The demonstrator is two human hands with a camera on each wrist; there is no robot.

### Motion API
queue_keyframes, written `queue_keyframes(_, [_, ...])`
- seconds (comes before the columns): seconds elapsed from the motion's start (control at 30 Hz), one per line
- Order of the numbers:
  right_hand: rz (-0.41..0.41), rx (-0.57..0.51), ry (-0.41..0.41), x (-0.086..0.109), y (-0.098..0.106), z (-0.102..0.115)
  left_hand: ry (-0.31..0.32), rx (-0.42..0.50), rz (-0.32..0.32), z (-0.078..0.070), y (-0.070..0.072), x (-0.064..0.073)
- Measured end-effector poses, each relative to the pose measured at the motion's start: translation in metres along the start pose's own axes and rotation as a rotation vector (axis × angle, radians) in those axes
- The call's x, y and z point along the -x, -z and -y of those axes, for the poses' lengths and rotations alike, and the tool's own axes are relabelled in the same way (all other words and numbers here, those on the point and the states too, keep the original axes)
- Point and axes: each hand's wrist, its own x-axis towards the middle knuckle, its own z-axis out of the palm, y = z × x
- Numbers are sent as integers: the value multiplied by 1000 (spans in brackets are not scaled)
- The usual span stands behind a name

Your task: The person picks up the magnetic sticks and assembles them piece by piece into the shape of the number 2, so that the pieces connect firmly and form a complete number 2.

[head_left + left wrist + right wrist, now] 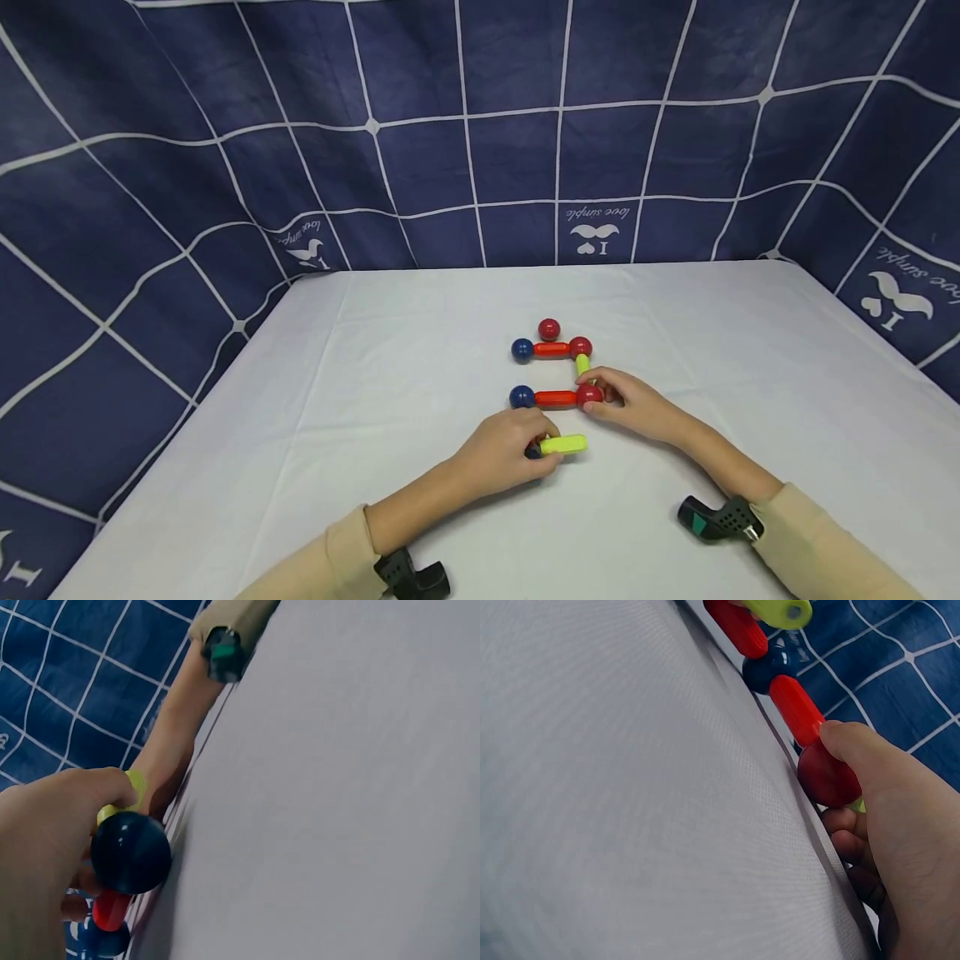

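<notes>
My left hand (504,452) pinches a yellow-green rod (566,444) close to the dark blue ball (131,853) at its end. A red rod (736,628) lies by that hand and leads to the nearer blue ball (522,397) of a ball-and-rod build on the table. From there another red rod (556,399) runs to a red ball (589,395), which my right hand (630,404) grips between thumb and fingers. A second yellow-green rod (582,364), partly hidden by the fingers, joins this ball to a farther red ball (581,347).
At the far side, a red rod (552,350) links the farther red ball to a blue ball (522,350). One more red ball (549,329) sits just behind that rod. A white cloth covers the table (397,342), and a dark blue checked curtain (510,158) surrounds it.
</notes>
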Motion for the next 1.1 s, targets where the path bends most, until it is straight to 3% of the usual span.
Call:
queue_keyframes(0.1, [-7,3,1,0,0,-1,-97,-91,-44,-1,-5,2])
queue_keyframes(0.2, [-6,4,1,-1,-1,-1,-130,-116,-61,0,-7,3])
queue_keyframes(0.63, [-1,-18,-13,-1,0,1,-315,-232,-26,5,-10,2])
queue_keyframes(0.97, [-19,2,40,-2,1,-4,-346,-231,6,10,-11,-1])
queue_keyframes(1.1, [-82,-24,48,-4,2,-4,-341,-213,9,10,-10,-1])
